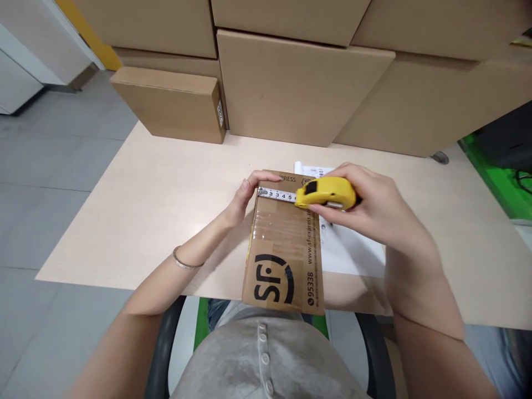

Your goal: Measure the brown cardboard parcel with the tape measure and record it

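Observation:
A small brown cardboard box (285, 249) printed with a black logo lies on the pale wooden table (158, 210) in front of me. My right hand (374, 208) is closed round a yellow tape measure (326, 193) at the box's right side. Its white tape blade (277, 194) stretches left across the box top. My left hand (245, 194) pinches the blade's end hook against the box's left edge, fingers curled over the corner.
A white sheet of paper (353, 249) lies under my right hand, to the right of the box. Large cardboard boxes (299, 83) are stacked along the table's far edge, with a smaller one (170, 102) at the left. Grey floor lies to the left.

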The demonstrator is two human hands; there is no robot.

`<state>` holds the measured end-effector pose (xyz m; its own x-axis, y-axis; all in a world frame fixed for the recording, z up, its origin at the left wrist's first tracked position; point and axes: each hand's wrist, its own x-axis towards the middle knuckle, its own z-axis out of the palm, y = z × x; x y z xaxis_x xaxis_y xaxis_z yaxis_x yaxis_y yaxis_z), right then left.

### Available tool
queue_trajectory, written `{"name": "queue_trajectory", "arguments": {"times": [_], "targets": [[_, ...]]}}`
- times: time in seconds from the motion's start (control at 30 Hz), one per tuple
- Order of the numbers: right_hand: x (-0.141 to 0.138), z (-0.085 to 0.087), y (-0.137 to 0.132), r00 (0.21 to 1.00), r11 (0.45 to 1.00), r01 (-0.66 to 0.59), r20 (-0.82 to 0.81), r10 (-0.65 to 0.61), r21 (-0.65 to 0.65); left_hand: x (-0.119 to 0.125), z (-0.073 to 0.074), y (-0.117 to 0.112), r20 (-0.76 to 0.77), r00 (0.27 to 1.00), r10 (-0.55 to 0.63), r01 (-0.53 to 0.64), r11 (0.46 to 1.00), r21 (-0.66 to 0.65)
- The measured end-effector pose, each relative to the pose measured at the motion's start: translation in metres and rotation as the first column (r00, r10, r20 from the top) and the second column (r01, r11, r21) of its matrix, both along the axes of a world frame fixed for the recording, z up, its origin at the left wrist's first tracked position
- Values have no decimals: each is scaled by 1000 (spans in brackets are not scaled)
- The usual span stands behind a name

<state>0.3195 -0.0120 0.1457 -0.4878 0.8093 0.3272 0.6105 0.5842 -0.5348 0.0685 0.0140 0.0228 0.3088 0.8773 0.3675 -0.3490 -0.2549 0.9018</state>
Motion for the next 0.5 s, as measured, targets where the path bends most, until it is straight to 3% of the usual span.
{"name": "queue_trajectory", "arguments": {"times": [0.17, 0.23, 0.3, 0.4, 0.5], "targets": [[-36, -5, 1, 999, 995, -25, 23, 23, 94, -12, 5, 7, -152, 987, 45, -27, 992, 120], [-39, -7, 2, 998, 993, 15, -63, -7, 114, -27, 12, 4, -295, 946, 138, -76, 974, 211], [-33, -12, 8, 965, 994, 95, -248, -80, 50, -43, 21, -10, -373, 894, 247, -131, 942, 309], [-17, -25, 26, 789, 968, 153, -565, -242, -200, -59, 32, -49, -375, 869, 324, -69, 828, 556], [-5, -44, 43, 655, 893, 40, -663, -362, -448, -59, 33, -86, -445, 828, 341, 123, 664, 737]]}}
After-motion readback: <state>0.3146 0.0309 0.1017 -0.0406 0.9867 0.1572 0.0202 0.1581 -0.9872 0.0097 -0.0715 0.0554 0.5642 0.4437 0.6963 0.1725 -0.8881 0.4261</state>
